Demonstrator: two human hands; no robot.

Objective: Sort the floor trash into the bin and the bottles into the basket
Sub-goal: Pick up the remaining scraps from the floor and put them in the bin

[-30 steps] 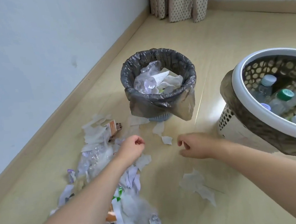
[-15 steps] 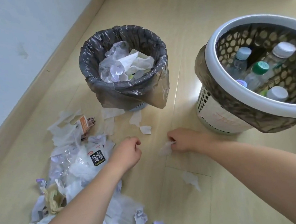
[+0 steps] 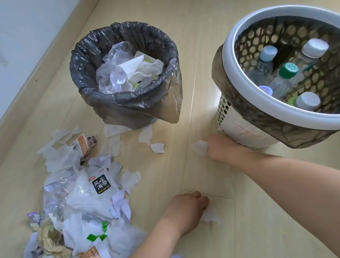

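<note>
While both tissue scraps (image 3: 200, 148) lie on the floor (image 3: 177, 45) near the bin (image 3: 125, 75), right hand (image 3: 221, 147) pinches one, and left hand (image 3: 186, 207) seemingly curls on another; lift both, then drop inside.

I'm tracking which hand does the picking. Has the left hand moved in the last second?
Yes. The left hand has pulled back from the bin toward the person, onto a paper scrap.

A white snack wrapper (image 3: 100, 182) in the trash pile at the lower left of the frame bears a black label reading "风吃海带". Its smaller print and red logo are too small to read.
</note>
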